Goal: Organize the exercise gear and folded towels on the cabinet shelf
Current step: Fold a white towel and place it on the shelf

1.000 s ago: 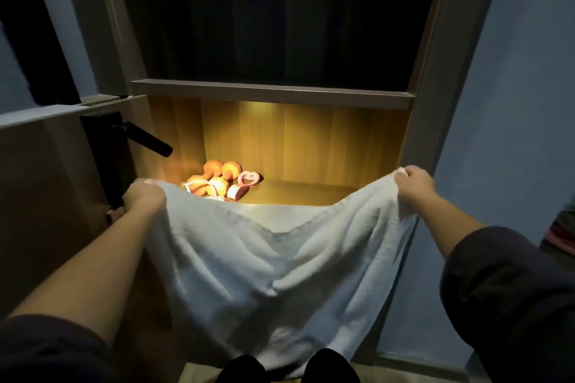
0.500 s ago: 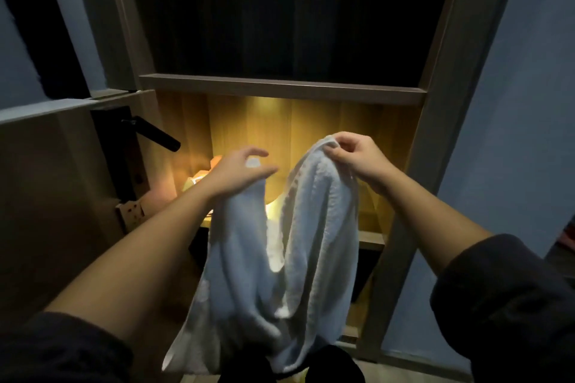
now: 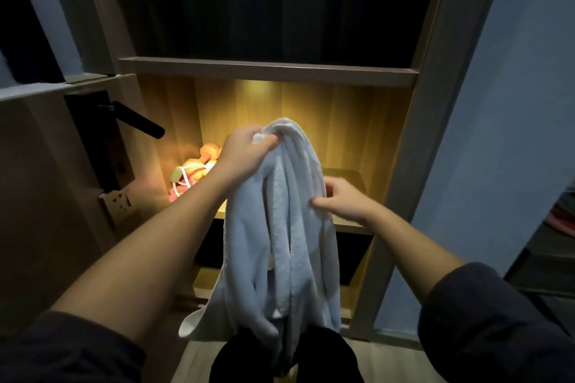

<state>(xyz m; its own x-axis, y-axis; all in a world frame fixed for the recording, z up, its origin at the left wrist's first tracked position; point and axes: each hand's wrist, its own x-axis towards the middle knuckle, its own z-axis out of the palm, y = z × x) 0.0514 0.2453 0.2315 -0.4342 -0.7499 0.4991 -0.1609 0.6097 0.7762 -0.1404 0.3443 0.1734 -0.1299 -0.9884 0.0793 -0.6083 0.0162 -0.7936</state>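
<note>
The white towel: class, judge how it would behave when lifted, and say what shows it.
Probably floppy: the towel hangs in limp folds from the left hand. Likely light for its size, since that one grip seems to carry it. Not slippery, I'd guess: the right hand pinches a fold.

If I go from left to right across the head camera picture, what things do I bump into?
First the black door handle, then orange dumbbells, left hand, white towel, right hand, blue wall.
</note>
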